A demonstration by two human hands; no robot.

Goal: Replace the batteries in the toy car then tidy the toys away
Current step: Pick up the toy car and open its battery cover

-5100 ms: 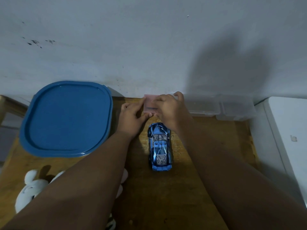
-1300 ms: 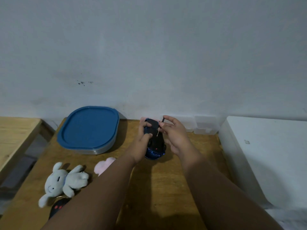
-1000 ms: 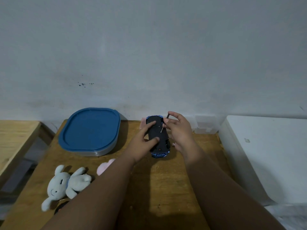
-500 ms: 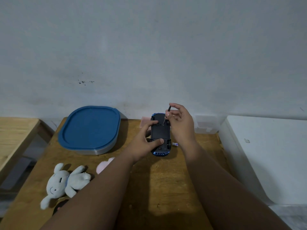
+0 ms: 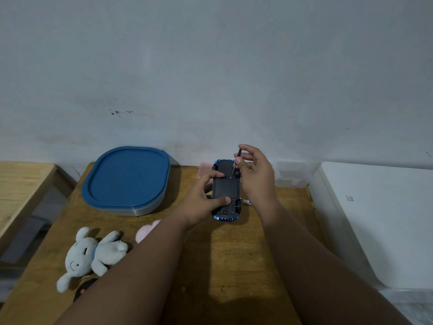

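Note:
The blue toy car is turned upside down, its black underside facing me, above the wooden table. My left hand grips the car from the left, thumb on the underside. My right hand pinches a thin small screwdriver whose tip touches the underside near the car's far end. A small battery-like item lies on the table just right of the car.
A container with a blue lid stands at the back left. A white plush rabbit, a pink plush and a dark remote lie front left. Clear plastic boxes and a pink box sit by the wall. A white surface borders the right.
The car went from standing on its wheels to being held upside down. My right hand brought the screwdriver tip down onto the underside; the view pulled back from the table.

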